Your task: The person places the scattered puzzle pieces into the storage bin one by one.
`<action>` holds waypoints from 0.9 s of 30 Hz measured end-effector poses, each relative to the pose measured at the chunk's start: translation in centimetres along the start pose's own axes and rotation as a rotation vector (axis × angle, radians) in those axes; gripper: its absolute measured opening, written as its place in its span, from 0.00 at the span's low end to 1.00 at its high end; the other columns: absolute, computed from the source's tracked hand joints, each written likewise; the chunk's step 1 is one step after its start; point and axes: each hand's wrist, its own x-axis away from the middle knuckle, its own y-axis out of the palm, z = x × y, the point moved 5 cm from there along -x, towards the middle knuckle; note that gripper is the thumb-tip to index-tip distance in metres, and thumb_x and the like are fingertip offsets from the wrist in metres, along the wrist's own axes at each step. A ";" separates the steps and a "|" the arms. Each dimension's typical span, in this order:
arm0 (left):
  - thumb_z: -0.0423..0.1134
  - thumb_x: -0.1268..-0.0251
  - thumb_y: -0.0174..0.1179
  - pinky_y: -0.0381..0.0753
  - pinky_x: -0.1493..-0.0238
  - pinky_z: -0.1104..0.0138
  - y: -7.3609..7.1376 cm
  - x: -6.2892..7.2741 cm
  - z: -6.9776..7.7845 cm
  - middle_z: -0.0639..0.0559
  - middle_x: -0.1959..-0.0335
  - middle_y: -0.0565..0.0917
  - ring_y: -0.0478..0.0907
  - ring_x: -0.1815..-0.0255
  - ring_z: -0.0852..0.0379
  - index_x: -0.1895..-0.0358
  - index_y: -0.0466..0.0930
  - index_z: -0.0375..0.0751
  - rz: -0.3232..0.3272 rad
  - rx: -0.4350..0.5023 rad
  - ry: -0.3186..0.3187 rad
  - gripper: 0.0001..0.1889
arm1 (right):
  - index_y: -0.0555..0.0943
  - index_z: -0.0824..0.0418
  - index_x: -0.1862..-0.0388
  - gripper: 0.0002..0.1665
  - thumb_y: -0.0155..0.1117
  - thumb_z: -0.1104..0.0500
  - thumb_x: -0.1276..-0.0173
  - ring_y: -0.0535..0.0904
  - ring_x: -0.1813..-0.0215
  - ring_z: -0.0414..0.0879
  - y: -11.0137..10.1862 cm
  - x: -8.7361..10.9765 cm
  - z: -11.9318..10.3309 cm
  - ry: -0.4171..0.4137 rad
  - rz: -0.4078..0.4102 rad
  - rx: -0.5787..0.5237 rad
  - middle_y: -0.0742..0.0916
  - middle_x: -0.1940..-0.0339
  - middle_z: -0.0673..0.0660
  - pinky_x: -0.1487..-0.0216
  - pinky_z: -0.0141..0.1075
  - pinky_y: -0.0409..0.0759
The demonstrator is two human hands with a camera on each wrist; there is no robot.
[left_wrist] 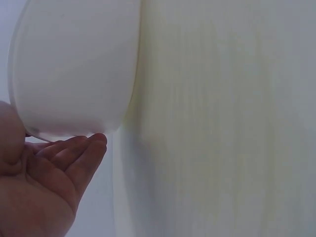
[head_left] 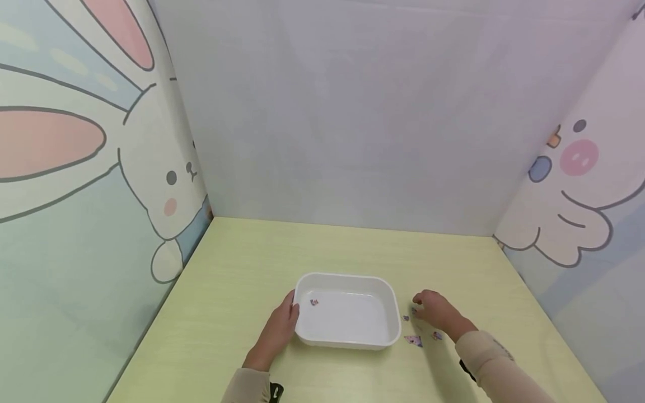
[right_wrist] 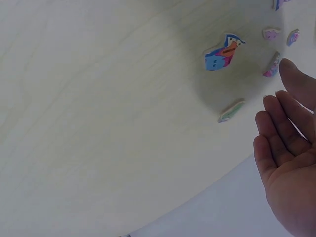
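Note:
My left hand grips the left end of a white rectangular tray, thumb at the rim and fingers along the outer wall. In the left wrist view, those fingers lie against the tray's side. One small printed piece lies inside the tray near its left end. To the right of the tray, my right hand hovers low over several small flat colourful pieces on the table. In the right wrist view, its fingers are loosely bent beside the pieces, among them a blue and orange one.
The pale yellow table runs back to a plain light curtain. Cartoon-printed panels stand on both sides, with a rabbit on the left one.

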 end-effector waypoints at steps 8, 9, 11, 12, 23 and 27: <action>0.35 0.22 0.45 0.67 0.37 0.44 0.0 0.1 -0.2 0.33 0.35 0.71 0.69 0.36 0.37 0.28 0.60 0.30 0.002 0.008 0.000 0.24 | 0.82 0.71 0.58 0.17 0.74 0.66 0.45 0.79 0.57 0.59 0.4 -0.6 -0.1 -0.002 -0.018 0.047 0.82 0.64 0.59 0.52 0.53 0.78; 0.35 0.22 0.44 0.67 0.37 0.44 0.0 0.1 -0.1 0.33 0.35 0.71 0.69 0.36 0.37 0.28 0.60 0.30 0.003 0.010 0.000 0.24 | 0.82 0.70 0.58 0.16 0.75 0.66 0.45 0.79 0.58 0.58 0.4 -0.6 -0.1 0.000 -0.017 0.049 0.82 0.65 0.58 0.52 0.52 0.78; 0.35 0.22 0.45 0.67 0.37 0.44 0.0 0.1 -0.1 0.33 0.36 0.72 0.69 0.36 0.37 0.29 0.60 0.31 0.006 0.011 0.002 0.23 | 0.82 0.70 0.59 0.16 0.75 0.65 0.45 0.79 0.59 0.56 0.4 -0.7 -0.2 0.004 -0.021 0.044 0.82 0.66 0.57 0.53 0.52 0.78; 0.34 0.23 0.45 0.67 0.38 0.44 -0.1 0.1 0.0 0.33 0.36 0.72 0.70 0.37 0.37 0.29 0.61 0.30 0.006 0.010 0.007 0.23 | 0.82 0.69 0.60 0.15 0.75 0.65 0.45 0.79 0.59 0.55 0.4 -0.7 -0.2 0.007 -0.022 0.043 0.82 0.66 0.57 0.54 0.52 0.78; 0.35 0.23 0.45 0.68 0.38 0.45 0.1 0.2 -0.1 0.34 0.36 0.73 0.71 0.38 0.39 0.29 0.61 0.31 0.010 0.006 0.018 0.23 | 0.82 0.65 0.68 0.08 0.72 0.67 0.46 0.75 0.66 0.48 0.5 -0.4 -0.3 -0.004 -0.015 0.013 0.80 0.72 0.52 0.61 0.47 0.78; 0.35 0.22 0.45 0.68 0.38 0.45 0.1 0.2 -0.1 0.34 0.36 0.72 0.71 0.37 0.39 0.29 0.61 0.32 0.009 0.001 0.018 0.23 | 0.81 0.63 0.69 0.07 0.72 0.66 0.45 0.75 0.66 0.47 0.7 -0.5 -0.2 -0.010 -0.013 0.014 0.80 0.72 0.51 0.62 0.46 0.78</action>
